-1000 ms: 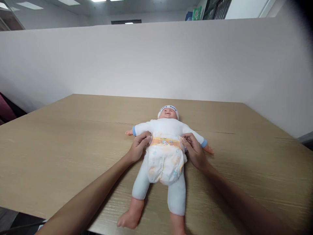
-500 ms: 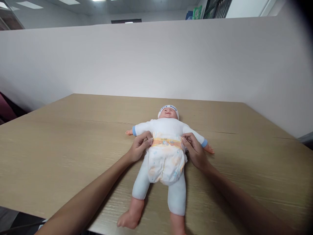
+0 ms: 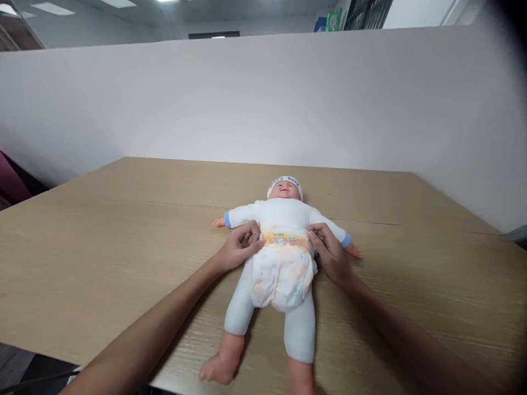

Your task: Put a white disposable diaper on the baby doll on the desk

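A baby doll [image 3: 284, 213] in a white suit with blue cuffs and a white cap lies on its back, head away from me. Around its hips is a white diaper [image 3: 282, 280] with an orange printed waistband. My left hand [image 3: 241, 247] pinches at the left end of that waistband, thumb and fingers closed over its edge. At the right end, my right hand [image 3: 328, 249] grips the diaper's edge between thumb and fingertips. Whether either hand holds a fastening tab is hidden by the fingers.
The doll lies on a wooden table [image 3: 123, 247] with a thin seam across it. A white partition wall [image 3: 255, 99] rises behind the table and along its sides. Something dark red [image 3: 12, 178] shows beyond the left edge.
My left hand has shifted slightly inward over the waistband's left end, its fingers more curled. My right hand stays at the right end. The view has shifted slightly.
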Available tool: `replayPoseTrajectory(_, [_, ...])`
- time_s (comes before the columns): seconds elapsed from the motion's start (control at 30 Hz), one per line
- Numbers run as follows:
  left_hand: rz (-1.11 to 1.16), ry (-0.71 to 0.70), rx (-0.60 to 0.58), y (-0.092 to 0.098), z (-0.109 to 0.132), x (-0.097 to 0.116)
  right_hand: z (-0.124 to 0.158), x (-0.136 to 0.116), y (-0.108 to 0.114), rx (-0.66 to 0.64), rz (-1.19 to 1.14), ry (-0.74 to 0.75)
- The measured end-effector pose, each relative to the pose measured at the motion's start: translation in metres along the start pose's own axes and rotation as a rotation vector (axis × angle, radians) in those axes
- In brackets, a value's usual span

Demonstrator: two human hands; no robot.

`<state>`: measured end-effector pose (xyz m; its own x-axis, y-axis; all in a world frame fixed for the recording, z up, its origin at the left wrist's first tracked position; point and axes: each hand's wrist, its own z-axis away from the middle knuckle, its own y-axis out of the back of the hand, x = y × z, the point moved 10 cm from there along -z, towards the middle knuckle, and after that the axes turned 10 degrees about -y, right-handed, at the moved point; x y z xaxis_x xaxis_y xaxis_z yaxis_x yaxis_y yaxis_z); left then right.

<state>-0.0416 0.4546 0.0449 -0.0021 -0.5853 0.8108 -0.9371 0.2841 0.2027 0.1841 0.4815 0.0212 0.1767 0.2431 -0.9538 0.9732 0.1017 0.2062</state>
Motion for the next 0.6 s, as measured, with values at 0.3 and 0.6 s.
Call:
replayPoseTrajectory(0.3, [0.179, 0.134, 0.060, 0.001, 0.002, -0.015, -0.001, 0.000, 0.000, 0.016, 0.007, 0.013])
replayPoseTrajectory(0.6, [0.251, 0.152, 0.132, 0.002, 0.000, -0.019, -0.001, -0.002, 0.000, 0.016, 0.004, 0.011])
